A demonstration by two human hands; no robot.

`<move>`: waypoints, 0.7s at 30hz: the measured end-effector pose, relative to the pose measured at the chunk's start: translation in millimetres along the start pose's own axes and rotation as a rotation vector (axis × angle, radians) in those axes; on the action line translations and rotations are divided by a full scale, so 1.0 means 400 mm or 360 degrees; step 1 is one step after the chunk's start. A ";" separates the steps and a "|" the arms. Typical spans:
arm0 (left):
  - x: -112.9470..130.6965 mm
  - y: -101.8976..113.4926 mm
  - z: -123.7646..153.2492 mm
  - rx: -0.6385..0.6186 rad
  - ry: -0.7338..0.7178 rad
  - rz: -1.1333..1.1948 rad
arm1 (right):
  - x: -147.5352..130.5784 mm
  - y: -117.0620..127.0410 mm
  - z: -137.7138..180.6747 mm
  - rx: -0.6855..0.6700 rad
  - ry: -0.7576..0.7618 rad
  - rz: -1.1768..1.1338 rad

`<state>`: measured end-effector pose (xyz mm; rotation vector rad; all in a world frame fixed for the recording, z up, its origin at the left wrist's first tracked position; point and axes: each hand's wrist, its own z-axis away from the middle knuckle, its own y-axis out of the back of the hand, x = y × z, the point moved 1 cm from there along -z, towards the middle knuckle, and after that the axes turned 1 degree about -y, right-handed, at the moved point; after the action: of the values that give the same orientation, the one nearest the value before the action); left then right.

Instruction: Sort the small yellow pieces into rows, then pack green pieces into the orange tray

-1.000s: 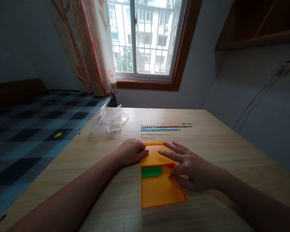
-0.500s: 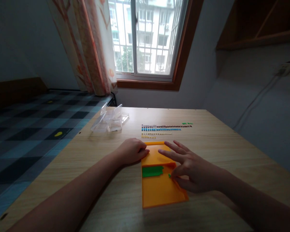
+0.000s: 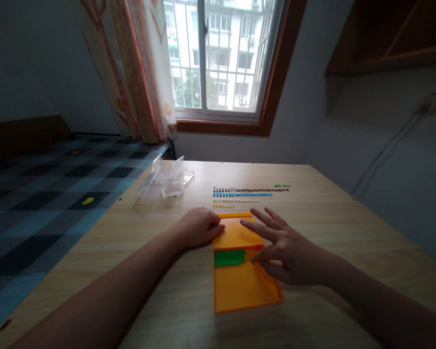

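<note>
An orange tray (image 3: 240,291) with a raised ridge across it lies on the table in front of me. My left hand (image 3: 199,226) is closed on its upper left edge, thumb over the rim. Against the ridge, on the left, rests a block of green pieces (image 3: 228,258) packed side by side. My right hand (image 3: 279,247) reaches in over the tray's right side. Its thumb and index finger pinch a small green piece (image 3: 252,260) just right of the green block, while the other fingers stretch out above the tray.
Beyond the tray run rows of tiny brown pieces (image 3: 250,190), blue pieces (image 3: 241,195) and yellow pieces (image 3: 223,206). Small green pieces (image 3: 282,185) lie at the far right. Clear plastic boxes (image 3: 167,182) stand at the table's back left, near a checked bed (image 3: 76,179).
My right hand has shifted slightly, bringing the small green piece left and a little up, nearer the green block. My left hand and the tray have stayed put.
</note>
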<state>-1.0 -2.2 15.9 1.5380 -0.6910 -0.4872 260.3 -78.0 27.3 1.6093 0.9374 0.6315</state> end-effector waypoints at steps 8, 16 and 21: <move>-0.001 -0.002 -0.001 0.0012 -0.0008 -0.0010 | 0.011 -0.008 -0.004 0.0064 -0.0057 0.0077; -0.004 -0.002 0.000 0.0031 -0.0031 -0.0001 | 0.007 -0.007 -0.007 0.0105 -0.0070 0.0134; -0.004 -0.001 0.000 0.0015 -0.0040 0.0017 | 0.003 -0.007 -0.007 0.0103 -0.0102 0.0113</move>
<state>-2.2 -1.2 15.2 1.5387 -0.7215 -0.4964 258.1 -75.3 25.4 1.7171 0.8644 0.6001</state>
